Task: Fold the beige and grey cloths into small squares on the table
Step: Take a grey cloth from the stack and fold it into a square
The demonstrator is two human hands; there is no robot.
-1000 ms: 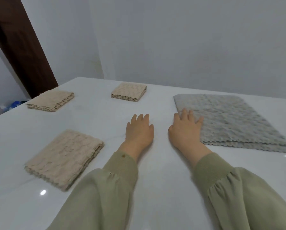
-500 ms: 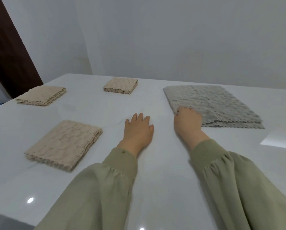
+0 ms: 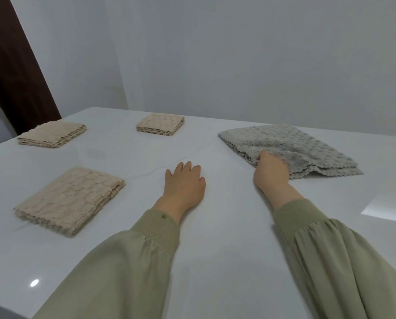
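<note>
**Grey cloth lies right of and beyond the gripping right hand**

The grey cloth [image 3: 307, 146] sits right of centre in the frame, flat on the white table [image 3: 215, 249] and already doubled over, with wavy layered edges along its left and near sides. It looks larger than a small square, so I judge it has at least one more fold to go. Its longer side seems to run from the middle of the frame toward the right edge, though the wide lens makes that uncertain.

The right hand [image 3: 271, 172] is at the cloth's near left corner. Its fingers are curled into the fabric there, with the tips hidden, and the near edge beside them is rucked up slightly off the table. Nearly all of the cloth spreads away from those fingers, rightward and upward in the frame, so the fold would probably carry this corner that way.

The left hand [image 3: 184, 184] lies flat on bare table at centre frame, fingers straight, holding nothing. It is well apart from the grey cloth, so the right hand is clearly the nearer one.

Three beige cloths are already folded: one at lower left [image 3: 70, 199], one at far left [image 3: 52, 134] and one at upper centre [image 3: 160, 124].
</note>
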